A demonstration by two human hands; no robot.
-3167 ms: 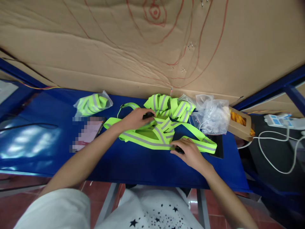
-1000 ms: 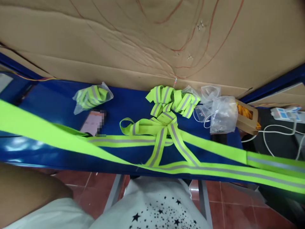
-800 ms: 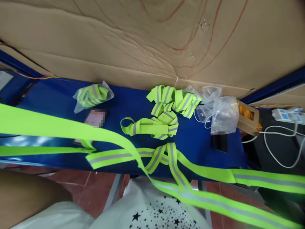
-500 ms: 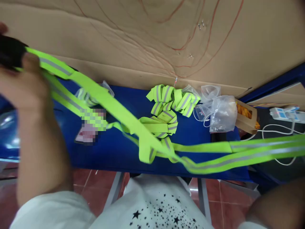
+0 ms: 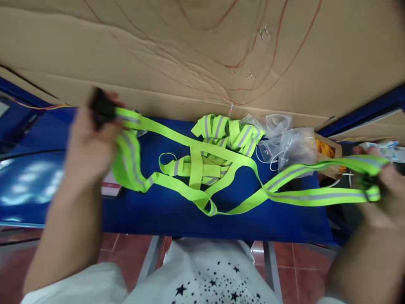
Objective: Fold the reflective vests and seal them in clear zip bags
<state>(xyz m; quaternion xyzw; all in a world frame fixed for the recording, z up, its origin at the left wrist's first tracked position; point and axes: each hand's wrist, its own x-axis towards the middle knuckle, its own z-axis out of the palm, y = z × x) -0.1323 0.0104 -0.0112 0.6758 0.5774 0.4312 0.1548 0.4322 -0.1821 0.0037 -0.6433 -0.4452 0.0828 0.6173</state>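
Note:
A neon-yellow reflective strap harness (image 5: 202,185) with grey stripes hangs stretched over the blue table (image 5: 167,215). My left hand (image 5: 90,143) is raised at the left and closed on one strap end with a black buckle (image 5: 100,110). At the far right, my right hand (image 5: 384,190) is closed on the other strap end, where a dark clip shows. The harness's middle sags onto the table. Behind it lies a pile of folded straps (image 5: 226,135).
A brown cardboard sheet (image 5: 202,55) stands behind the table. Clear plastic bags (image 5: 289,145) and a small brown box (image 5: 329,154) lie at the back right. A phone (image 5: 110,190) lies under my left wrist. White cables and a power strip (image 5: 384,145) sit to the right.
The harness was lifted from the table and swung close to the camera. Now both hands have come down and forward, holding its ends spread wide while its middle settles on the table.

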